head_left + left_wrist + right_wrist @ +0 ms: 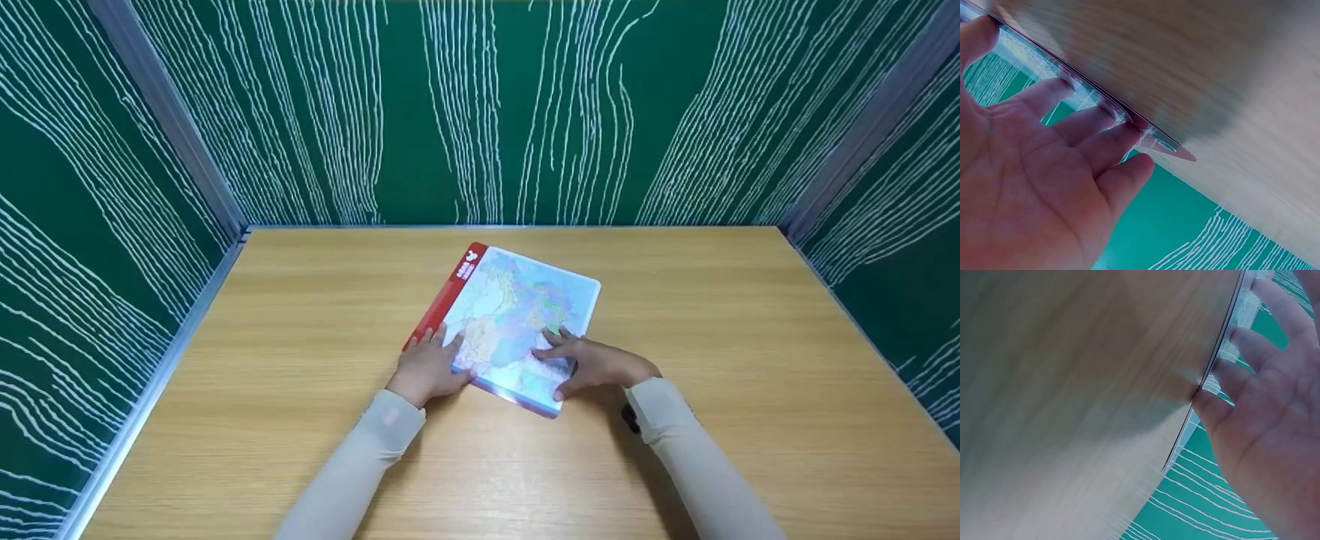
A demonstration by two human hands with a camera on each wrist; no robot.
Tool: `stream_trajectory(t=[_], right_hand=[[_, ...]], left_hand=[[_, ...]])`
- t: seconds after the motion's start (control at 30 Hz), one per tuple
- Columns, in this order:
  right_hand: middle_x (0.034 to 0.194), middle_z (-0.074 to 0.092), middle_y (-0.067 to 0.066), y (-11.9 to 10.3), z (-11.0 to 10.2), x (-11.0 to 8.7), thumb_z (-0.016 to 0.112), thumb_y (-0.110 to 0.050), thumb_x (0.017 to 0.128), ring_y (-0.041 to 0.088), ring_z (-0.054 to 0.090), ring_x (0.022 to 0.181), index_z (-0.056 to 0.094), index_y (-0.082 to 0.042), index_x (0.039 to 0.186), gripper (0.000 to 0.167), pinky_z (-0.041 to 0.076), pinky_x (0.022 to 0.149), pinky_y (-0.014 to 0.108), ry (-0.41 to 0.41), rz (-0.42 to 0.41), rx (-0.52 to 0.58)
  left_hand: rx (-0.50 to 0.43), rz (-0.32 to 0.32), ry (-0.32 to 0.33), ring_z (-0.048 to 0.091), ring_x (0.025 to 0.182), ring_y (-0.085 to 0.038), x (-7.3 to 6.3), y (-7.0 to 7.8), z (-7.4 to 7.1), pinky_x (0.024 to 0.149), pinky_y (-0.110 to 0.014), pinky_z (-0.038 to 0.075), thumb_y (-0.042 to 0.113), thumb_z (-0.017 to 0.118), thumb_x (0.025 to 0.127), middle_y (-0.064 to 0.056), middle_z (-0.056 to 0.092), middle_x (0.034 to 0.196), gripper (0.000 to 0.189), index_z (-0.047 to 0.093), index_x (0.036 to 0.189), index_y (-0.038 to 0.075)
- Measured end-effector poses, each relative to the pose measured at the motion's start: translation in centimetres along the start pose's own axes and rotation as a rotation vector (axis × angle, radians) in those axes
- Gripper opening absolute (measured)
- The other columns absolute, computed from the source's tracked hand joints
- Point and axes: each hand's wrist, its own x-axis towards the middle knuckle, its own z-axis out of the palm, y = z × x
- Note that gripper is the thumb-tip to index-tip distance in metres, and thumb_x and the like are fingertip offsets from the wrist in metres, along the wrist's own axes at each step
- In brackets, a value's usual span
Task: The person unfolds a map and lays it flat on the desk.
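Observation:
A thin, glossy printed map (510,285) with rounded corners lies flat and turned at an angle on the wooden table. Down its left side runs a red band (445,300) with white lettering. My left hand (427,371) rests on the lower left corner, fingers spread. On the lower right part rests my right hand (600,364), fingertips on the surface and thumb near the bottom edge. Seen in the left wrist view, the fingers (1044,95) touch the sheet at a low angle. In the right wrist view, the fingers (1252,349) likewise meet its thin edge.
The wooden table (300,300) extends around the map on all sides. Green walls (405,112) with white wavy lines stand behind and at both sides, with grey posts (172,112) at the corners. A dark object (631,418) shows under the right wrist.

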Motion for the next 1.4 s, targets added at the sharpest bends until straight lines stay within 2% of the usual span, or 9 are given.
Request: stream_trajectory(t=[0.27, 0.47, 0.67, 0.87, 0.97, 1.1, 1.23, 1.4], right_hand=[[0.163, 0.008, 0.002, -0.1, 0.2, 0.1, 0.078, -0.037, 0.076, 0.033, -0.006, 0.149, 0.043, -0.032, 0.143, 0.076, 0.008, 0.117, 0.06, 0.005, 0.02, -0.018], [0.163, 0.009, 0.004, -0.4, 0.4, -0.1, 0.078, -0.035, 0.077, 0.034, -0.004, 0.149, 0.041, -0.029, 0.146, 0.078, 0.012, 0.117, 0.059, 0.026, 0.016, -0.023], [0.163, 0.011, 0.008, -0.7, 0.6, -0.5, 0.078, -0.028, 0.079, 0.036, -0.001, 0.149, 0.039, -0.023, 0.148, 0.08, 0.016, 0.117, 0.058, 0.039, 0.008, -0.017], [0.162, 0.014, 0.008, -1.2, 0.9, -0.8, 0.077, -0.021, 0.081, 0.033, 0.005, 0.149, 0.034, -0.024, 0.15, 0.082, 0.019, 0.118, 0.053, 0.063, 0.041, -0.036], [0.162, 0.015, 0.01, -1.4, 1.0, -1.0, 0.076, -0.02, 0.082, 0.033, 0.009, 0.149, 0.03, -0.023, 0.152, 0.083, 0.021, 0.117, 0.052, 0.083, 0.045, -0.038], [0.161, 0.014, 0.012, -1.8, 1.2, -1.3, 0.073, -0.021, 0.085, 0.033, 0.009, 0.149, 0.027, -0.018, 0.153, 0.081, 0.019, 0.118, 0.051, 0.109, 0.049, 0.009], [0.161, 0.014, 0.013, -2.3, 1.5, -1.4, 0.065, -0.027, 0.092, 0.033, 0.009, 0.149, 0.024, -0.014, 0.153, 0.075, 0.016, 0.118, 0.052, 0.141, 0.023, 0.066], [0.16, 0.018, 0.018, -2.8, 2.1, -1.5, 0.056, -0.032, 0.097, 0.037, 0.015, 0.147, 0.023, -0.006, 0.152, 0.07, 0.02, 0.117, 0.054, 0.191, -0.034, 0.12]], left_hand=[[-0.004, -0.015, -0.012, 0.013, 0.149, -0.033, 0.0, -0.1, 0.0, 0.12, -0.053, 0.011, 0.054, 0.062, 0.084, -0.005, 0.015, 0.162, 0.083, 0.024, 0.153, 0.028], [0.004, -0.013, -0.012, 0.015, 0.149, -0.033, 0.1, -0.1, -0.1, 0.119, -0.055, 0.013, 0.054, 0.062, 0.084, -0.007, 0.017, 0.161, 0.082, 0.026, 0.152, 0.027], [0.05, 0.035, 0.017, 0.024, 0.146, -0.036, 0.1, -0.2, -0.4, 0.118, -0.056, 0.018, 0.052, 0.061, 0.086, -0.013, 0.025, 0.159, 0.077, 0.032, 0.151, 0.023], [-0.028, 0.04, -0.001, 0.019, 0.147, -0.036, 0.1, -0.4, -0.8, 0.118, -0.057, 0.014, 0.044, 0.065, 0.086, -0.011, 0.022, 0.16, 0.076, 0.031, 0.151, 0.024], [-0.05, 0.068, 0.013, 0.021, 0.147, -0.035, 0.3, -0.7, -1.0, 0.118, -0.057, 0.015, 0.041, 0.064, 0.089, -0.01, 0.023, 0.16, 0.073, 0.031, 0.151, 0.023], [-0.059, 0.122, 0.042, 0.023, 0.147, -0.029, 0.8, -1.1, -1.2, 0.119, -0.055, 0.015, 0.04, 0.06, 0.091, -0.008, 0.023, 0.16, 0.071, 0.029, 0.152, 0.022], [-0.077, 0.153, 0.05, 0.02, 0.148, -0.023, 1.3, -1.6, -1.6, 0.121, -0.051, 0.011, 0.041, 0.058, 0.093, -0.003, 0.022, 0.16, 0.071, 0.024, 0.154, 0.026], [-0.076, 0.147, 0.028, 0.015, 0.15, -0.016, 1.8, -2.5, -1.9, 0.122, -0.046, 0.006, 0.048, 0.054, 0.094, 0.009, 0.017, 0.161, 0.071, 0.016, 0.153, 0.036]])
